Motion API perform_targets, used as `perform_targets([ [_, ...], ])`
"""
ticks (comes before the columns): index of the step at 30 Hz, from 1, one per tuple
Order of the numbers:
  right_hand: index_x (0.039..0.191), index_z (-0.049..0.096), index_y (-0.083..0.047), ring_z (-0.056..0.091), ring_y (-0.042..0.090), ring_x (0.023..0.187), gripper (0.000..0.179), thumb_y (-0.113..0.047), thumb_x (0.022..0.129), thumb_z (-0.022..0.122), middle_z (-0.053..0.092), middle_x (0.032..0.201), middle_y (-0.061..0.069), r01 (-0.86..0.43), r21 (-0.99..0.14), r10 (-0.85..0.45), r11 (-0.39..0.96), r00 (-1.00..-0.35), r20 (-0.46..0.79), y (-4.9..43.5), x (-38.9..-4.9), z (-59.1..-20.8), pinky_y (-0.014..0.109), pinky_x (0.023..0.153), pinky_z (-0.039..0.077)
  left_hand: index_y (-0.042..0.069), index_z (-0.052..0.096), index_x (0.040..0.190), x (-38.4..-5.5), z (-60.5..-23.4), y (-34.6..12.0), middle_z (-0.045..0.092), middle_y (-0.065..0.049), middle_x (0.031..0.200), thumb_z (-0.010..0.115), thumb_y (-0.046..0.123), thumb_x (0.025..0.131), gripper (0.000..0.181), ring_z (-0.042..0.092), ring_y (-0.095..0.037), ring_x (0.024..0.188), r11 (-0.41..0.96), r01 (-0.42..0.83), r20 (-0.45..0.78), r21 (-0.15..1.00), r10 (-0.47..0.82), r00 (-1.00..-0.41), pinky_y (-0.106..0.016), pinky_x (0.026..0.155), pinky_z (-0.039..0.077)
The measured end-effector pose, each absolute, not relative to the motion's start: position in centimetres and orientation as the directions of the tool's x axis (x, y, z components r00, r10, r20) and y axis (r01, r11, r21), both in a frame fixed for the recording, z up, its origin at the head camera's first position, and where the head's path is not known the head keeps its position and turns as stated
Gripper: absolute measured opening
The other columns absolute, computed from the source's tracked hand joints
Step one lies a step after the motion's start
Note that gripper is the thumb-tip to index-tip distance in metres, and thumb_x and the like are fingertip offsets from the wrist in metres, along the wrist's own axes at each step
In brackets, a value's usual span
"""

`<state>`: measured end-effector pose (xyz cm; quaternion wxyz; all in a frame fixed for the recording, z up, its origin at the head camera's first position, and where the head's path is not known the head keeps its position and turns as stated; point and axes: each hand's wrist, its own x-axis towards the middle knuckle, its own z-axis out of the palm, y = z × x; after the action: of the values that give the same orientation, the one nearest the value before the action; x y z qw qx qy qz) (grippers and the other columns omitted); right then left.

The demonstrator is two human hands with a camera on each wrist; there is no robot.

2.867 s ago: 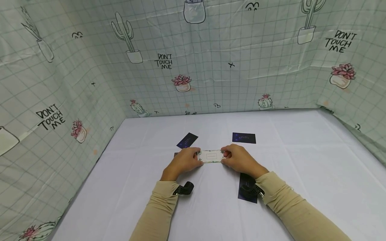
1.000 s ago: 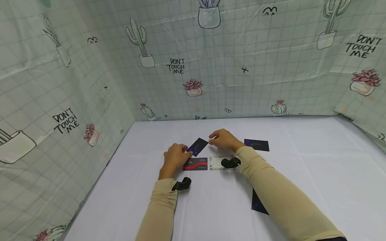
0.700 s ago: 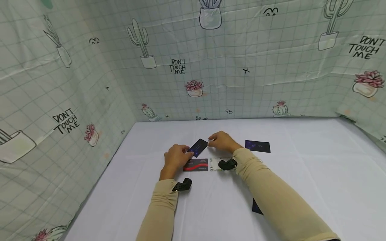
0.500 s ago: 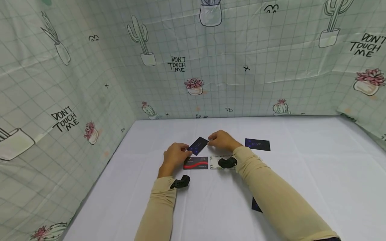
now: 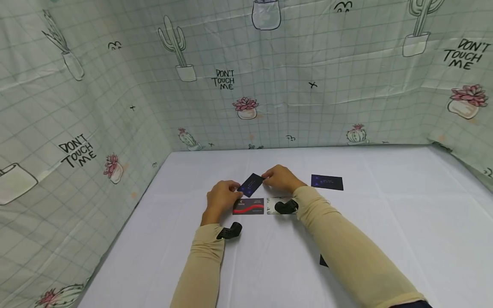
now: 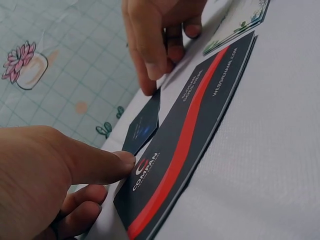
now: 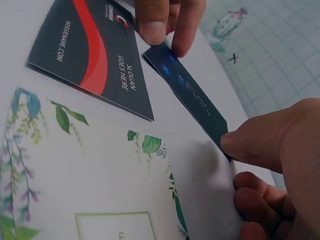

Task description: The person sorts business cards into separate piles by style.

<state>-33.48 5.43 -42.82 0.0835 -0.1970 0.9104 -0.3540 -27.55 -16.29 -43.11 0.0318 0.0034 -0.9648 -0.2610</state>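
Blue card [image 5: 250, 185] is pinched by left hand [image 5: 222, 197] and right hand [image 5: 282, 179] beside "COMPAN" card [image 6: 181, 131].

A white tabletop [image 5: 154, 252] spreads around the left grip [image 5: 222, 197] and the right grip [image 5: 282, 178]. Beyond them rises a pale gridded cloth [image 5: 269, 55] printed with potted cacti [image 5: 185, 73], pink succulents [image 5: 245, 104] and "DON'T TOUCH ME" lettering [image 5: 224, 80]; it also stands well left of the left grip.

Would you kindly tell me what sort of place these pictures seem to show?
Probably a makeshift recording booth: there is a white-covered table, cactus-print fabric around its left, far and right sides, and black devices, probably cameras, worn at both wrists.
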Motion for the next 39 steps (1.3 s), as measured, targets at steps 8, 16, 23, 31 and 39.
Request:
perform_targets([
  [8,0.122,0.071,0.000,0.054,0.037,0.126,0.036,-0.017,0.092,0.062,0.066,0.126,0.018,-0.261,-0.715,-0.395,0.649,-0.918,-0.024,4.9,-33.1,-42.7,0.047,0.107,0.040,0.016,0.076,0.115,-27.4,-43.4,-16.6,0.070,-0.002,0.101,0.077,0.027,0.088,0.029,0.062,-0.022,0.095,0.857,-0.026,0.053,0.515,-0.062,-0.997,-0.048,0.085,0.041],
  [16,0.110,0.073,0.002,0.060,0.031,0.113,0.029,-0.018,0.091,0.065,0.069,0.116,0.016,-0.208,-0.723,-0.336,0.658,-0.941,-0.036,4.7,-33.2,-42.6,0.043,0.098,0.046,0.013,0.076,0.110,-27.3,-43.5,-16.3,0.067,0.000,0.094,0.077,0.026,0.087,0.026,0.060,-0.021,0.088,0.847,-0.020,0.076,0.531,-0.072,-0.995,-0.047,0.082,0.039],
  [23,0.104,0.074,0.003,0.060,0.028,0.100,0.024,-0.016,0.091,0.066,0.069,0.113,0.016,-0.166,-0.751,-0.302,0.639,-0.952,-0.046,4.8,-32.8,-42.3,0.041,0.090,0.047,0.012,0.076,0.106,-27.4,-43.3,-16.0,0.070,0.000,0.094,0.077,0.024,0.086,0.023,0.063,-0.023,0.092,0.824,-0.054,0.055,0.565,-0.103,-0.993,-0.049,0.087,0.037],
  [31,0.105,0.073,0.000,0.061,0.022,0.086,0.024,-0.019,0.092,0.068,0.071,0.098,0.011,-0.114,-0.775,-0.226,0.621,-0.973,-0.038,4.4,-32.6,-42.4,0.034,0.076,0.047,0.011,0.075,0.103,-27.5,-43.3,-15.8,0.069,0.000,0.091,0.079,0.023,0.086,0.021,0.062,-0.023,0.091,0.810,-0.069,0.045,0.582,-0.117,-0.992,-0.050,0.089,0.036],
  [39,0.115,0.073,-0.004,0.060,0.029,0.107,0.028,-0.017,0.091,0.068,0.068,0.121,0.016,-0.140,-0.781,-0.195,0.609,-0.980,0.023,4.4,-32.5,-42.6,0.042,0.092,0.046,0.011,0.074,0.098,-27.6,-43.5,-15.6,0.068,0.000,0.088,0.080,0.020,0.084,0.018,0.063,-0.023,0.091,0.784,-0.050,0.063,0.619,-0.113,-0.992,-0.053,0.092,0.034],
])
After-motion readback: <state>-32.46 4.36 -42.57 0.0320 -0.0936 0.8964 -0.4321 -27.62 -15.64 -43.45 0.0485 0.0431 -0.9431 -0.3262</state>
